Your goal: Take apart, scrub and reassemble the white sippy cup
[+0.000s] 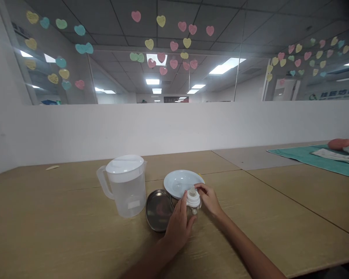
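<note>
OK, biggest first: your bench [84, 240] runs right across, w/ a green cloth [293, 155] well off to the far R. The lidded pitcher [130, 192] stands upright on your L, handle pointing L. R of it sits the pale bowl [178, 181], and on the bowl's near L side the metal dish [157, 212]; can't tell if those two touch.

Your L hand [177, 224] is wrapped round the near L side of the feeding bottle [193, 202], which is just in front of the bowl, R of the dish; its base is hidden, so can't say if it's resting on the bench. Your R hand [209, 199] has bent fingers up at the teat [192, 191]; pinching or only touching, can't tell.

Step in hand, I'd judge: working on the bottle's top. Next move calls for a firm L grip, bottle upright, light R fingertips.
</note>
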The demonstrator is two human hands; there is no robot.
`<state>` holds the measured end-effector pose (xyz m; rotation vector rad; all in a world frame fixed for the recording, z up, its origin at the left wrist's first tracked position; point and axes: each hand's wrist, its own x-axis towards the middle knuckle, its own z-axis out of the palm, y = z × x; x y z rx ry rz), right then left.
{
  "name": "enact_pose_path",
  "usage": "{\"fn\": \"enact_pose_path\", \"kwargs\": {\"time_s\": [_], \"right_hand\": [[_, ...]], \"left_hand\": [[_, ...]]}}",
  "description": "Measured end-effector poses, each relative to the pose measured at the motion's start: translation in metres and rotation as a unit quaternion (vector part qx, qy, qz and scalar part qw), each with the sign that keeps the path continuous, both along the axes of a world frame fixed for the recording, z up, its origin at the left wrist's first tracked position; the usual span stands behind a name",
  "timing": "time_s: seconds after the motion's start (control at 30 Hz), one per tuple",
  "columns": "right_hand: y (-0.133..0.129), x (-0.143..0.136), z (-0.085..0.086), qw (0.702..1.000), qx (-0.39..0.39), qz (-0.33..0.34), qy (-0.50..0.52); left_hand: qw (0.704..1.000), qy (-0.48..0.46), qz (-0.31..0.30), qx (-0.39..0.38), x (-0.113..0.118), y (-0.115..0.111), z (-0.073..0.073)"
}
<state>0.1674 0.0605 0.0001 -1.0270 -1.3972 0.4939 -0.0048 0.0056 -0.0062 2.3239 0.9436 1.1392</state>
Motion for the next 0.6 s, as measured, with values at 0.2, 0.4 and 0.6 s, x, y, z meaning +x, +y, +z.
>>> {"fn": "enact_pose_path", "kwargs": {"time_s": [0.2,0.4,0.6], "right_hand": [[-0.012,-0.007,0.005,0.998,0.021,-0.01,0.05],[-0.028,-0.013,0.008,0.992,0.101,0.007,-0.071],[-0.034,-0.019,0.011,0.987,0.097,-0.021,-0.129]], "left_hand": [[1.0,-0.016,-0.008,-0.01,0.001,0.0,-0.001],[0.997,-0.057,-0.004,-0.046,0.003,-0.001,-0.002],[0.994,-0.064,0.021,-0.083,0.001,0.0,0.007]]}}
